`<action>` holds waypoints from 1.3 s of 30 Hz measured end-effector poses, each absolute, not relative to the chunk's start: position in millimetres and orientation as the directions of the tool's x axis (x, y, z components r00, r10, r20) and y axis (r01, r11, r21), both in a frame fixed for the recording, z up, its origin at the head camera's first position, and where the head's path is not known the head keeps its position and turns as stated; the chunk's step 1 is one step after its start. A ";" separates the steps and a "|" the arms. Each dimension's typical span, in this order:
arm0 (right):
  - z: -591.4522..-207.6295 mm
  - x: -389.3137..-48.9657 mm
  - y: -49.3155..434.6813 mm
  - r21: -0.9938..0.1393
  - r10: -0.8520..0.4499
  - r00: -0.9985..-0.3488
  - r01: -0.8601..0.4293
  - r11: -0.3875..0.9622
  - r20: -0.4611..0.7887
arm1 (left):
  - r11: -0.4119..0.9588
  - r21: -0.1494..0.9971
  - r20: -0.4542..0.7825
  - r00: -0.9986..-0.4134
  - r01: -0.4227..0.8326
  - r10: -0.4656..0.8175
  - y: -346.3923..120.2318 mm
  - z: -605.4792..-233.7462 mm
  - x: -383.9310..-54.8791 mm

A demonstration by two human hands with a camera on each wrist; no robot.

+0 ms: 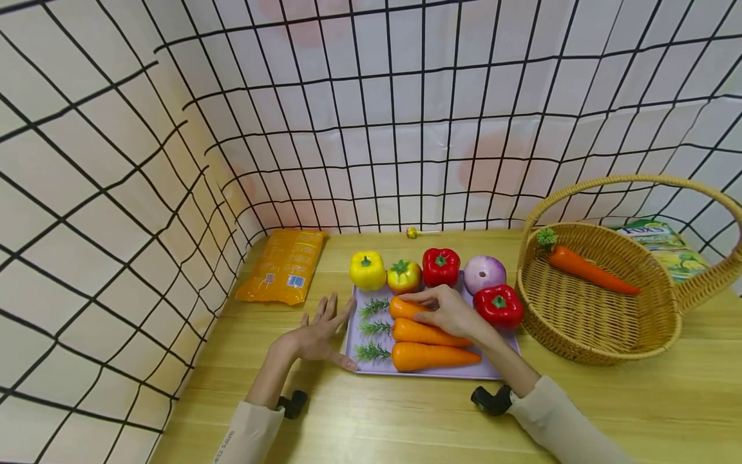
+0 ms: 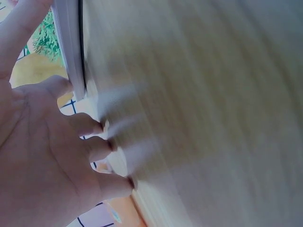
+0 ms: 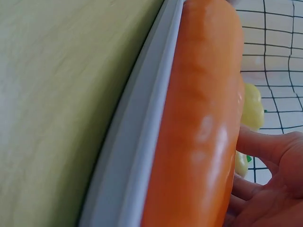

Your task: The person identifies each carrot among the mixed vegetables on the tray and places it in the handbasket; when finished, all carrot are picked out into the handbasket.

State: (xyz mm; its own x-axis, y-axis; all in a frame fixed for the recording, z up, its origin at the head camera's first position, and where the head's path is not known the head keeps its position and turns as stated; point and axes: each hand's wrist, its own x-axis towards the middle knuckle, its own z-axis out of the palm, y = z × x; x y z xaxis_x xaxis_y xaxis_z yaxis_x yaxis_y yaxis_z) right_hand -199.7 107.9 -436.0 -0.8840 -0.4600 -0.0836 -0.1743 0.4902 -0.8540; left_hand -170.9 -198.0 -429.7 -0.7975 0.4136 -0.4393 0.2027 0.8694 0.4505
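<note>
Room on the near side, crowding about the right hand (image 1: 449,314).
I could draw back over open desk (image 1: 382,419) between both wrists, or run a strip ahead of the left hand (image 1: 319,332), between orange bag (image 1: 284,267) and tray (image 1: 417,376). Two carrots (image 1: 435,356) hem the right hand's near side; a red pepper (image 1: 498,306) crowds its right, the tall-handled basket (image 1: 597,354) beyond that.
</note>
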 end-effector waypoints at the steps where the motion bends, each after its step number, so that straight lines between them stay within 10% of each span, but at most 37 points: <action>1: -436.1 -199.9 107.8 -0.855 -0.461 -0.883 -0.173 0.489 -0.084 | 0.870 0.451 -0.439 -0.798 0.201 0.413 -197.8 -429.6 -170.8; 39: -400.8 -189.7 117.3 -0.826 -0.509 -0.860 -0.308 0.472 0.029 | 0.862 0.463 -0.430 -0.797 0.209 0.424 -198.1 -429.3 -171.1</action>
State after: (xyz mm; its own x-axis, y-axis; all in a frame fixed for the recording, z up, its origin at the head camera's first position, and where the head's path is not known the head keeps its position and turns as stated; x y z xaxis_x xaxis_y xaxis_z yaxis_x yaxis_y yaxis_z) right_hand -189.7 117.3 -400.8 -0.8600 -0.5094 0.0294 -0.3079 0.4721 -0.8260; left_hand -171.1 -198.1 -429.3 -0.7972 0.4240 -0.4297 0.2088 0.8616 0.4627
